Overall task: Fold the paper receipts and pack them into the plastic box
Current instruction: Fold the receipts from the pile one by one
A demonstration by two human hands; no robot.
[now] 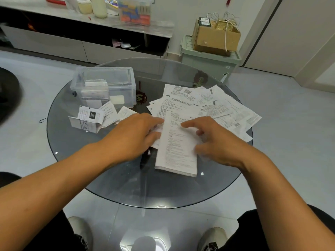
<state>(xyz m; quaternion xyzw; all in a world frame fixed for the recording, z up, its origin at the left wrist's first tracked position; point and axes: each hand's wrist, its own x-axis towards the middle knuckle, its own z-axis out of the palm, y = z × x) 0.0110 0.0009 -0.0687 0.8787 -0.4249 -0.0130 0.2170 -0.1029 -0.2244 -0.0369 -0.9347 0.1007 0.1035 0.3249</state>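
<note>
A long folded receipt (176, 147) is lying at the centre of the round glass surface (126, 187). The left hand (134, 134) is pressing its left edge with fingers loosely spread, and the right hand (215, 142) is resting on its right edge, fingers spread and curled, gripping nothing firmly. At two o'clock, a loose pile of unfolded receipts (208, 104) is crowding the sheet's far end. At ten o'clock, folded receipts (94, 118) are sitting before the open plastic box (105, 86), which is already holding some papers.
</note>
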